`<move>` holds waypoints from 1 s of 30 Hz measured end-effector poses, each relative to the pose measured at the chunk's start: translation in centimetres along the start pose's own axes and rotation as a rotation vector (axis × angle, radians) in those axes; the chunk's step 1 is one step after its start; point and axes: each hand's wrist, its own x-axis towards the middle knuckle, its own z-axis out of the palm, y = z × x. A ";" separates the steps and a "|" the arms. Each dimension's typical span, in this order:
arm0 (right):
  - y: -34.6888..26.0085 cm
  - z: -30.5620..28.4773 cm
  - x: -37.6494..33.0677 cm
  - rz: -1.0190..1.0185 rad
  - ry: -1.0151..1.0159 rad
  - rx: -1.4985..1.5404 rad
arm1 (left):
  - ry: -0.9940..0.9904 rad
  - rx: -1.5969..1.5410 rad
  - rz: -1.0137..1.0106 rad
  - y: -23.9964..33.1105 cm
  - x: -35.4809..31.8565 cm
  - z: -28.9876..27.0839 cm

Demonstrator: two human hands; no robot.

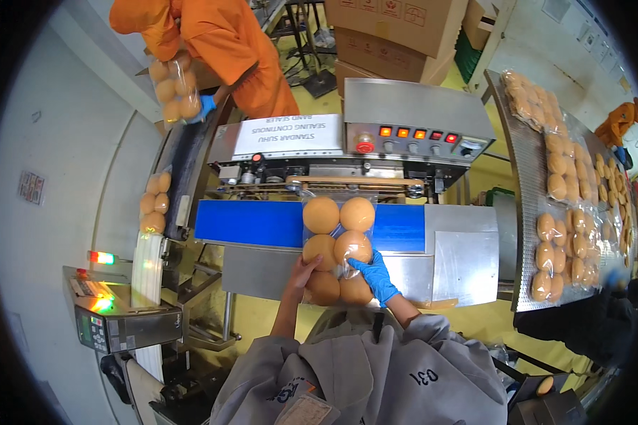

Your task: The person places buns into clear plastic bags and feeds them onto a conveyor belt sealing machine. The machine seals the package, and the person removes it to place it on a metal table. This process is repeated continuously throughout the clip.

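Note:
A clear plastic bag of round brown buns (pixel 352 246) lies in front of me, its buns in two columns. Its far edge reaches the sealing jaws of a band sealer (pixel 347 180), over a blue conveyor belt (pixel 255 221). My bare left hand (pixel 301 275) grips the bag's left side near the close end. On the right side, my right hand (pixel 377 278) in a blue glove holds the same bag, its thumb over a bun. The fingers under the bag are partly hidden.
A co-worker in orange (pixel 241 57) holds another bun bag (pixel 177 88) at the far left. One more bag (pixel 154 203) lies on the left conveyor beside a control box (pixel 124 322). Many bagged buns (pixel 556 166) cover the right-hand metal table (pixel 526 303). Cardboard boxes (pixel 397 49) stand behind the sealer.

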 end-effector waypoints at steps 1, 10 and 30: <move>0.9 0.5 0.4 -0.014 -0.031 0.035 | 0.049 0.039 -0.037 0.5 -0.1 -0.5; 5.1 7.0 1.6 -0.087 -0.037 0.149 | 0.031 -0.025 0.036 2.3 0.2 -6.7; 6.2 22.4 1.7 0.069 -0.005 0.125 | -0.063 -0.208 0.169 3.6 2.8 -22.1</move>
